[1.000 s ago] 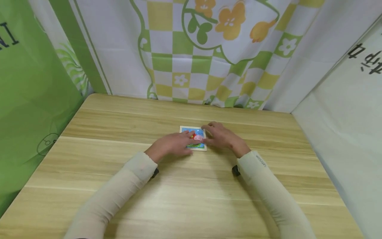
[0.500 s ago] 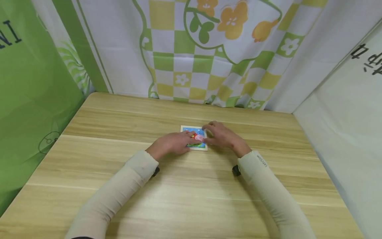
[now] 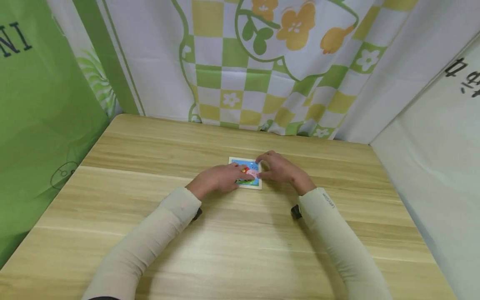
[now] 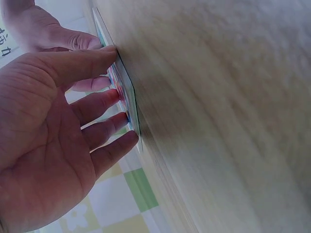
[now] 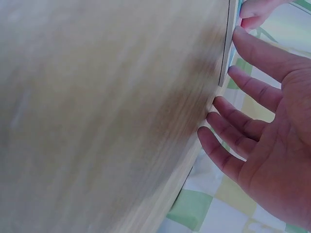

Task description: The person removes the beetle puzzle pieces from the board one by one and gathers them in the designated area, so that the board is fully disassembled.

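A small square picture board (image 3: 251,171) lies flat on the table, with a pale border and a pink pig-like cartoon figure on blue and green. Across its left part rests my left hand (image 3: 223,177), fingers spread and fingertips on the picture, hiding much of it. My right hand (image 3: 280,168) is at the right edge, its thumb and forefinger touching or nearly touching the border. In the left wrist view, the left thumb and fingers (image 4: 104,102) touch the board's face and near edge. The right wrist view shows the right hand's other fingers (image 5: 223,131) loosely extended beside the board.
The wood-grain table (image 3: 240,250) extends around the board on all sides. A green and yellow checked curtain (image 3: 258,79) hangs behind its far edge. Green cloth (image 3: 41,125) hangs at the left, and a white sheet with dark lettering (image 3: 442,137) at the right.
The head view has shifted slightly, so the scene sits a little further right. Both hands stay at the board, with only a slight shift of the left fingers.
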The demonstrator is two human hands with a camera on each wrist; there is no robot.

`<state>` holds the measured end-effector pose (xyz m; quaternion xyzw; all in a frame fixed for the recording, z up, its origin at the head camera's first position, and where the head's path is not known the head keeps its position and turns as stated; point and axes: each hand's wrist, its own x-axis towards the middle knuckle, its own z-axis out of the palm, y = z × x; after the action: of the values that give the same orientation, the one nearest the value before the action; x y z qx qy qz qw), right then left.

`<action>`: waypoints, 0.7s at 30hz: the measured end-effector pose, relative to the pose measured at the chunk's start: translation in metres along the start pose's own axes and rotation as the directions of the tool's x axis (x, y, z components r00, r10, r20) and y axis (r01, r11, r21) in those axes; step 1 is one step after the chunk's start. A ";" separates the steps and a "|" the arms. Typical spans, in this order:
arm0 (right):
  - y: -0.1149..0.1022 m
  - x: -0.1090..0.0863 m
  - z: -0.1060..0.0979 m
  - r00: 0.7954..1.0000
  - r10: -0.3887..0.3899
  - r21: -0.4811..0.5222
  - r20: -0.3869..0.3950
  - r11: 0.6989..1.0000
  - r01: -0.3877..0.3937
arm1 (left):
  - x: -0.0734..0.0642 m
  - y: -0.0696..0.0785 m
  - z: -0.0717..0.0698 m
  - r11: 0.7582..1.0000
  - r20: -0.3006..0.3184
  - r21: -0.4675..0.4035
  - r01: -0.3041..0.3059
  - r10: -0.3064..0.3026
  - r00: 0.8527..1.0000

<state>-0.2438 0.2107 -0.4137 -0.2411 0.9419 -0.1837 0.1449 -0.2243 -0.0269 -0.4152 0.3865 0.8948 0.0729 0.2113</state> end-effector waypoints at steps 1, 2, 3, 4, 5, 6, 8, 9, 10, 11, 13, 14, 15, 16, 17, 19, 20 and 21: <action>0.000 0.000 0.000 1.000 0.004 0.007 0.000 1.000 -0.004 | 0.000 0.000 -0.001 1.000 0.003 -0.004 0.002 -0.002 1.000; 0.001 0.000 0.000 1.000 0.005 0.013 0.001 1.000 -0.005 | 0.000 0.001 -0.001 1.000 0.007 -0.006 0.004 -0.004 1.000; 0.001 0.000 0.000 1.000 0.003 0.017 0.003 1.000 -0.003 | 0.000 0.001 -0.002 1.000 0.012 -0.007 0.008 -0.007 1.000; 0.001 0.001 0.000 1.000 0.003 0.022 0.006 1.000 -0.003 | 0.000 0.001 -0.002 1.000 0.018 -0.006 0.012 -0.012 1.000; 0.002 0.002 0.000 1.000 -0.001 0.030 0.009 1.000 0.000 | 0.000 0.001 -0.003 1.000 0.022 -0.006 0.017 -0.017 1.000; 0.002 0.002 0.000 1.000 0.000 0.036 0.011 0.999 0.000 | 0.001 0.001 -0.003 1.000 0.026 -0.008 0.021 -0.021 0.999; 0.002 0.004 -0.001 1.000 0.006 0.051 0.021 0.999 -0.007 | 0.001 0.001 -0.004 1.000 0.031 -0.009 0.023 -0.022 0.999; 0.001 0.005 -0.002 1.000 0.011 0.055 0.027 0.998 -0.012 | 0.002 0.002 -0.004 1.000 0.033 -0.009 0.020 -0.020 0.999; 0.001 0.006 -0.003 0.999 0.017 0.058 0.035 0.998 -0.019 | 0.002 0.002 -0.005 1.000 0.034 -0.009 0.020 -0.019 0.999; 0.002 0.008 -0.004 0.999 0.021 0.057 0.042 0.998 -0.024 | 0.003 0.002 -0.005 1.000 0.033 -0.007 0.018 -0.018 0.999; 0.002 0.011 -0.005 0.998 0.030 0.051 0.058 0.998 -0.033 | 0.003 0.002 -0.005 1.000 0.035 -0.002 0.015 -0.015 0.999; 0.002 0.012 -0.006 0.997 0.032 0.046 0.065 0.998 -0.035 | 0.003 0.002 -0.005 1.000 0.034 0.002 0.015 -0.015 0.999; 0.002 0.014 -0.007 0.997 0.035 0.042 0.071 0.998 -0.039 | 0.003 0.002 -0.005 1.000 0.031 0.004 0.014 -0.014 0.999; 0.003 0.015 -0.007 0.996 0.037 0.042 0.075 0.998 -0.040 | 0.003 0.002 -0.005 1.000 0.027 0.007 0.015 -0.015 1.000; 0.003 0.016 -0.008 0.997 0.034 0.042 0.072 0.998 -0.037 | 0.003 0.003 -0.005 1.000 0.024 0.008 0.014 -0.014 1.000; 0.003 0.017 -0.009 0.997 0.025 0.056 0.067 0.998 -0.029 | 0.003 0.003 -0.005 1.000 0.023 0.007 0.019 -0.019 1.000; 0.003 0.018 -0.009 0.998 0.014 0.062 0.065 0.998 -0.018 | 0.003 0.004 -0.005 1.000 0.025 0.008 0.022 -0.023 0.999; 0.003 0.018 -0.009 0.998 0.010 0.066 0.062 0.998 -0.014 | 0.003 0.004 -0.004 1.000 0.027 0.009 0.026 -0.026 0.999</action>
<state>-0.2630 0.2061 -0.4105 -0.2363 0.9317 -0.2064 0.1828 -0.2253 -0.0215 -0.4111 0.3766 0.8972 0.0610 0.2227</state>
